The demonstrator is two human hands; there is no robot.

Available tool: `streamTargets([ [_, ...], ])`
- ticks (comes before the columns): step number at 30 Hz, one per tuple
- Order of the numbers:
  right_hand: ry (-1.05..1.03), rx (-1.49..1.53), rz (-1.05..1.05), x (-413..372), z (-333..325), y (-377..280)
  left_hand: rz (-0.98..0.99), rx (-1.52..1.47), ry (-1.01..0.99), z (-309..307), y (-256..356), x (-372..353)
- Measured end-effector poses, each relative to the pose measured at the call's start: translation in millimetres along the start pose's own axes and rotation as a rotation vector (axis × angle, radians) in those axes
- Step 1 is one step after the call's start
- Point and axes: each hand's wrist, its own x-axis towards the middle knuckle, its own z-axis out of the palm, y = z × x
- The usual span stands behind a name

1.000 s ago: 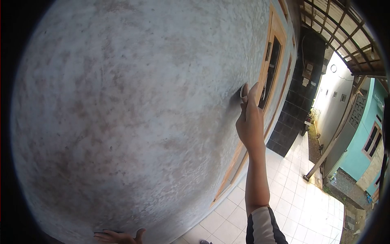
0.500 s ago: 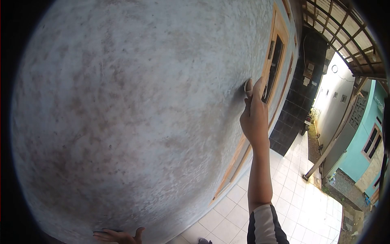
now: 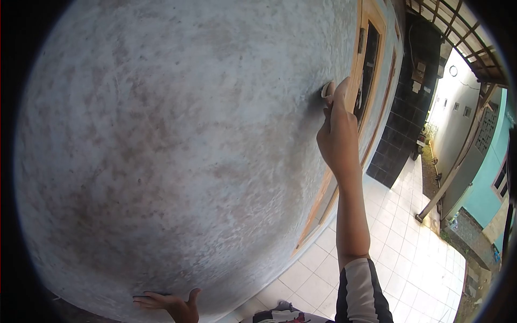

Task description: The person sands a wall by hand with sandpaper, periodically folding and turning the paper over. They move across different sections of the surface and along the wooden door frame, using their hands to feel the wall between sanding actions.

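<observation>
A grey-white wall [image 3: 177, 145] with brownish blotches fills most of the head view. My right hand [image 3: 339, 134], its arm stretched out, pinches a small curled pale sheet [image 3: 325, 92] that looks like folded sandpaper. The sheet is against the wall, just left of the wooden door or window frame; its far side is hidden. Low in the view, my left hand [image 3: 172, 306] lies against the wall with its fingers stretched out and the thumb apart, holding nothing.
Right of my right hand runs a wooden frame [image 3: 360, 59] with dark glass. White floor tiles [image 3: 318, 269] lie below, and black tiles [image 3: 392, 145] cover a farther wall section. A slanting post [image 3: 449, 183] and a turquoise house [image 3: 482, 202] stand at the right.
My right hand has moved a little upward along the wall with the pale sheet. My left hand shows slightly higher and farther right, while the camera view has shifted too.
</observation>
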Motion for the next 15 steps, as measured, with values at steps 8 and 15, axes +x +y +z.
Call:
streamTargets([
  [8,0.009,0.022,-0.049,-11.7,2.9,-0.6,0.005,0.022,-0.036,-3.3,1.3,2.8],
  [15,0.073,0.117,-0.047,-9.7,8.6,32.1,-0.06,-0.028,-0.046,-8.5,10.3,4.6],
])
